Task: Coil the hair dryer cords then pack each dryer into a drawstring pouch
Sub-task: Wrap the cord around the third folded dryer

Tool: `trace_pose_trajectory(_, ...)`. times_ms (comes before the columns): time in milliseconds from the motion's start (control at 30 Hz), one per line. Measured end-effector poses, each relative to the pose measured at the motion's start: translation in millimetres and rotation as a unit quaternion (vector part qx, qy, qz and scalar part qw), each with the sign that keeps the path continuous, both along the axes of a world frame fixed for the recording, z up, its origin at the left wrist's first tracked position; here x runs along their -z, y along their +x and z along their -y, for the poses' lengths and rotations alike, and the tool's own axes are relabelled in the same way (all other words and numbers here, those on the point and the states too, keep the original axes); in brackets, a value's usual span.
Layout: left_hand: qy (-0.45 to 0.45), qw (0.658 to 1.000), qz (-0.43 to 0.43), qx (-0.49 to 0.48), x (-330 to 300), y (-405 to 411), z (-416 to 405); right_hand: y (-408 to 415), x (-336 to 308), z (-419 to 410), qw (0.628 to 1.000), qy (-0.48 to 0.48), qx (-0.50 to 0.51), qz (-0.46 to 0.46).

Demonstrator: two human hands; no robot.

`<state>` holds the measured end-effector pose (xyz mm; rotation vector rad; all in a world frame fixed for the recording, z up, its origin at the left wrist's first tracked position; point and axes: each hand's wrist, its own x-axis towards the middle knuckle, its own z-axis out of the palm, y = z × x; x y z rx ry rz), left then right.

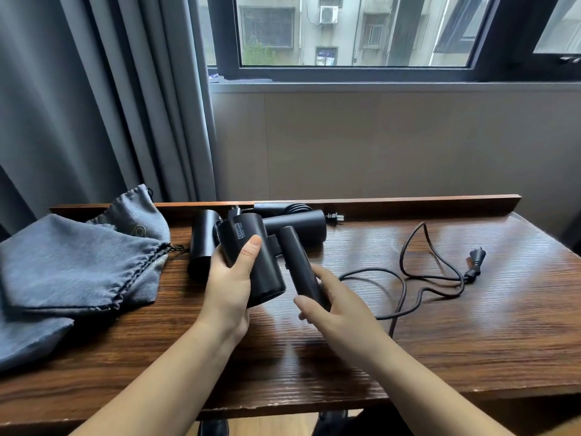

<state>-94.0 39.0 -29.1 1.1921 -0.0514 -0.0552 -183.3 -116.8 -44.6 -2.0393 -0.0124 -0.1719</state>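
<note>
A person holds a matte black hair dryer (251, 262) above a dark brown wood-grain table (440, 341), in front of a window. The left hand (228, 287) grips the dryer's cylindrical barrel, thumb laid up across its top and fingers curled round the far side. The right hand (333, 309) wraps loosely round the lower end of the dryer's straight black handle (298, 265), thumb on the near side and fingers underneath. From that handle a long black power cord (418, 278) trails to the right over the tabletop in loose, uncoiled loops, ending in a black plug (476, 258) lying flat on the wood. Behind the held dryer, other black dryers (295, 229) lie on the table against the raised back edge, one with its cord already wound in coils; how many there are cannot be told. At the left end of the table lie several grey fabric drawstring pouches (78, 262), overlapping one another, their gathered mouths and dark strings turned toward the dryers. A grey pleated curtain (110, 105) hangs behind the pouches.
</note>
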Motion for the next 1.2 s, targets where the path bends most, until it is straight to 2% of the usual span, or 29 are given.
trace_pose_trajectory(67,-0.022,1.000,-0.016,-0.005,-0.7,3.2,-4.6,-6.5,4.8,4.7,0.999,-0.042,-0.004,-0.005)
trace_pose_trajectory(167,-0.033,0.999,-0.015,0.014,-3.4,2.7,-7.1,-11.7,9.4,4.4,1.000,0.005,-0.002,0.000)
trace_pose_trajectory(267,-0.029,0.997,0.018,0.065,-8.3,-1.0,-9.4,-6.0,4.2,8.7,1.000,0.023,0.002,0.007)
trace_pose_trajectory(400,-0.028,0.986,0.076,0.149,-14.8,-2.7,-18.7,7.9,4.2,23.3,0.999,-0.039,0.025,0.025)
trace_pose_trajectory(467,-0.002,0.974,0.111,0.199,-17.8,-0.3,-25.4,13.9,5.1,31.9,0.996,-0.055,0.049,0.056)
trace_pose_trajectory(567,0.069,0.940,0.107,0.316,-21.2,-1.3,-35.0,19.1,2.0,44.1,0.977,-0.115,0.126,0.124)
trace_pose_trajectory(667,-0.015,0.919,0.031,0.393,-20.0,-8.9,-44.0,21.6,2.3,46.2,0.948,-0.166,0.167,0.213)
trace_pose_trajectory(767,-0.081,0.912,-0.078,0.395,-12.5,-13.9,-38.4,20.3,5.1,46.7,0.928,-0.165,0.180,0.283)
trace_pose_trajectory(900,0.009,0.926,-0.145,0.347,-7.8,-26.4,-22.6,17.9,2.6,43.6,0.874,-0.259,0.186,0.366)
trace_pose_trajectory(1000,0.004,0.916,-0.195,0.351,-7.7,-36.4,-16.9,18.1,2.2,43.2,0.848,-0.289,0.201,0.397)
trace_pose_trajectory(1100,-0.022,0.919,-0.210,0.334,-7.2,-40.4,-12.8,20.9,4.6,46.1,0.833,-0.315,0.215,0.400)
trace_pose_trajectory(1200,0.001,0.938,-0.173,0.302,-9.3,-39.4,-13.1,26.0,6.2,52.5,0.839,-0.325,0.181,0.397)
